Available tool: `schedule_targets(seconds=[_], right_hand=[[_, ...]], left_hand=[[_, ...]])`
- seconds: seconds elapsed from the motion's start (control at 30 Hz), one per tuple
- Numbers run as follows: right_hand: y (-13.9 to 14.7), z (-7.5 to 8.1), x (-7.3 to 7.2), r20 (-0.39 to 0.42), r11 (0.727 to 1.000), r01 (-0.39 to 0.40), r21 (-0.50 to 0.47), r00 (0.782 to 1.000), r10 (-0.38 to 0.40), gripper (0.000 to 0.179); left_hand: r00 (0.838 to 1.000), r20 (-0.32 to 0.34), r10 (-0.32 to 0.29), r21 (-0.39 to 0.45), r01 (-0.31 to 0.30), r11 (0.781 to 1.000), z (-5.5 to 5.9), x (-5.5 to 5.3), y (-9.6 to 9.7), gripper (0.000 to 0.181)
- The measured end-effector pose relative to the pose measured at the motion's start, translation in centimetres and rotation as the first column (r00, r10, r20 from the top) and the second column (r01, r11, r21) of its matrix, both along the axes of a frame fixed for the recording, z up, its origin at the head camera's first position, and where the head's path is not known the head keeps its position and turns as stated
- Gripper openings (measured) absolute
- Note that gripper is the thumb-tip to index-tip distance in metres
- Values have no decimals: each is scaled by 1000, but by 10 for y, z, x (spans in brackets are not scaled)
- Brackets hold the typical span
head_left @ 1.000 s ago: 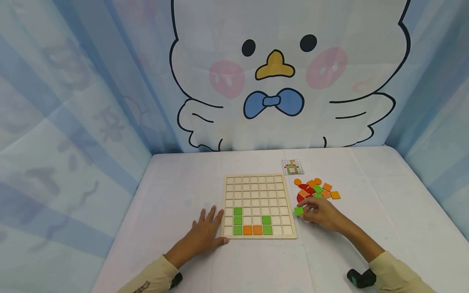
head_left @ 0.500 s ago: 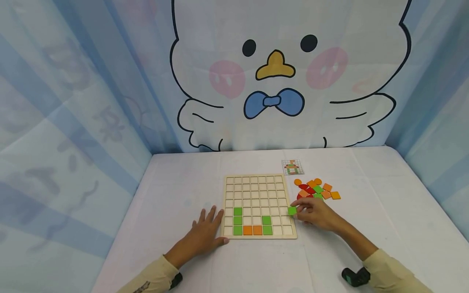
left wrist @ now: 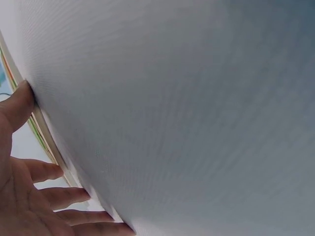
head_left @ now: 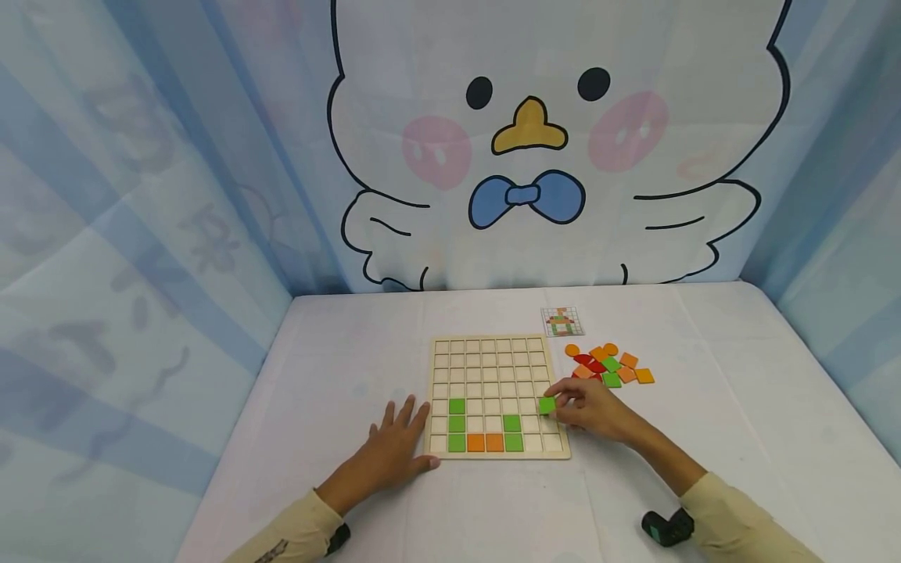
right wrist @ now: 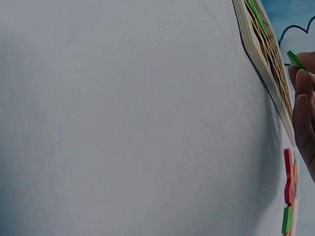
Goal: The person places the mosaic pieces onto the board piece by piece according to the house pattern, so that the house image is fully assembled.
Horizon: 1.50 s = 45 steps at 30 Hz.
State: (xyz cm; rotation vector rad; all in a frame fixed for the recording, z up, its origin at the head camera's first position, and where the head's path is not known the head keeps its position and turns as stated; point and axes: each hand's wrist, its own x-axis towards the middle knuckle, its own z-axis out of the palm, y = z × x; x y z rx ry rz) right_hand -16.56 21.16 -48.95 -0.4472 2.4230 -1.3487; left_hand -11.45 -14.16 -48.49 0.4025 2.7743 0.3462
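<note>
A wooden grid board [head_left: 486,338] lies on the white table, with several green tiles [head_left: 457,424] and two orange tiles [head_left: 476,442] set in its lower cells. My right hand [head_left: 594,408] pinches a green square tile [head_left: 547,406] above the board's right side. In the right wrist view that tile [right wrist: 294,59] sticks out from the fingertips. My left hand [head_left: 390,450] rests on the table with fingers spread, touching the board's left edge. The left wrist view shows the thumb and fingers of the left hand [left wrist: 34,196] along that edge.
Right of the board lies a loose pile of red, orange and green pieces [head_left: 626,374], round and square. A small pattern card [head_left: 561,321] lies behind the board's far right corner. A printed curtain [head_left: 521,258] hangs behind the table.
My right hand has moved left with the green tile, from beside the board to over its right columns. The left hand and the board have stayed in place.
</note>
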Motion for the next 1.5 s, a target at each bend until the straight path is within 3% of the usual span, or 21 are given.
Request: schedule_targets(seconds=[0.7,1.0,1.27,1.5], right_hand=[[-31,-5,-8,4,999,-25,22,1000,25,27],[-45,-6,-11,-36,995,-20,101,999,23,24],[-54,-3,-14,-122,982,-57,181,989,80,23],[-56,-4,-18,-116,973,-57,225,990,85,23]], left_hand=[[1000,-3,-2,-9,2,1000,0,1,1,87],[1000,-4,-3,0,3,1000,-2,0,0,88],[1000,-12,-5,9,5,1000,-4,-1,-2,87],[999,-31,-13,-17,13,1000,-6,-1,-2,88]])
